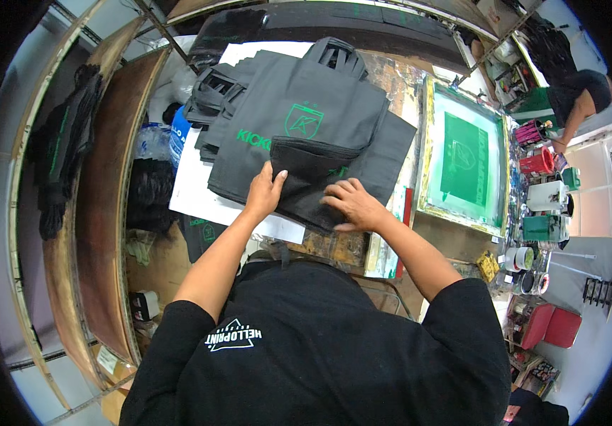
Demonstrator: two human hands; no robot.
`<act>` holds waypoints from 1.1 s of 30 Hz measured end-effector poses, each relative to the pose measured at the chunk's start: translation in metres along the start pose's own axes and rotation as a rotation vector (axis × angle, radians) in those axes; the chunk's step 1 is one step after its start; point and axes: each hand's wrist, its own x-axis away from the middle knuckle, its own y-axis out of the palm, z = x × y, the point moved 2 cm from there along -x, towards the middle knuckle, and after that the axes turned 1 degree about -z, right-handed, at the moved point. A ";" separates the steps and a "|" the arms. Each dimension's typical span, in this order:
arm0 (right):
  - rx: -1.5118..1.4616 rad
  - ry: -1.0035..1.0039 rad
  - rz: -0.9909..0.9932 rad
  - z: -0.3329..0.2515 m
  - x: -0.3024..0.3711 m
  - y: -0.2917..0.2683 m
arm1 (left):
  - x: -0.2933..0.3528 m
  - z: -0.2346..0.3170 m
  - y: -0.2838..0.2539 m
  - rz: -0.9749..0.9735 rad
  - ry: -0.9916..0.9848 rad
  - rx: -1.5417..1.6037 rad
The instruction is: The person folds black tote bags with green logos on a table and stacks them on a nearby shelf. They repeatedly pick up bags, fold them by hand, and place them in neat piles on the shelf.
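Observation:
A stack of black tote bags (334, 78) with green printing lies on white sheets on the table in front of me. On top, near the stack's front, a folded black bag (313, 174) shows a bit of green print at its right side. My left hand (266, 190) grips that bag's left edge, its thumb lying over the fabric. My right hand (357, 206) rests on the bag's right part, fingers spread and slightly bent. Bunched bag handles (214, 92) stick out at the stack's left and far sides. What lies under the folded bag is hidden.
Right of the stack lies a framed printing screen (462, 160) with a green field. Beyond it stand ink tubs (544, 228) and a red chair (551, 326). Wooden shelves (111, 206) with hanging black bags (72, 149) rise at left. Another person's arm (577, 117) reaches in at far right.

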 end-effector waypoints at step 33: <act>-0.026 -0.062 0.107 0.011 0.002 0.017 | -0.008 0.018 -0.010 -0.059 0.113 0.078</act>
